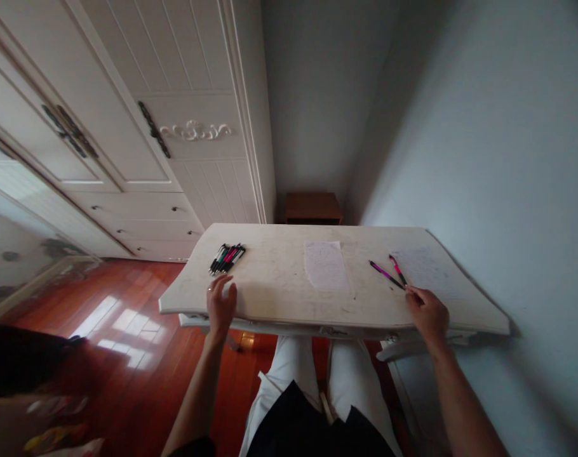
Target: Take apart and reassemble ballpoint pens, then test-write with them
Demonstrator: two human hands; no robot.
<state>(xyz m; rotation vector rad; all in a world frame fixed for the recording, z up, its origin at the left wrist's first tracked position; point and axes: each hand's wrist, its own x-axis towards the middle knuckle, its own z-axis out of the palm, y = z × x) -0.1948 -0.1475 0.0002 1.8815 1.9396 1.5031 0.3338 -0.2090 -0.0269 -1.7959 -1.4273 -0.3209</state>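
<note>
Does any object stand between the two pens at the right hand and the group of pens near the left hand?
Only a sheet of paper lies between the two pens at the right hand and the group of pens; flat on the table, it would probably hardly obstruct anything.

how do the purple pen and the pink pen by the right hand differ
The purple pen shows more length than the pink pen, and lies further left. The purple pen slants more sideways; the pink pen points more nearly forward. Both show dark sections and reach the right hand.
</note>
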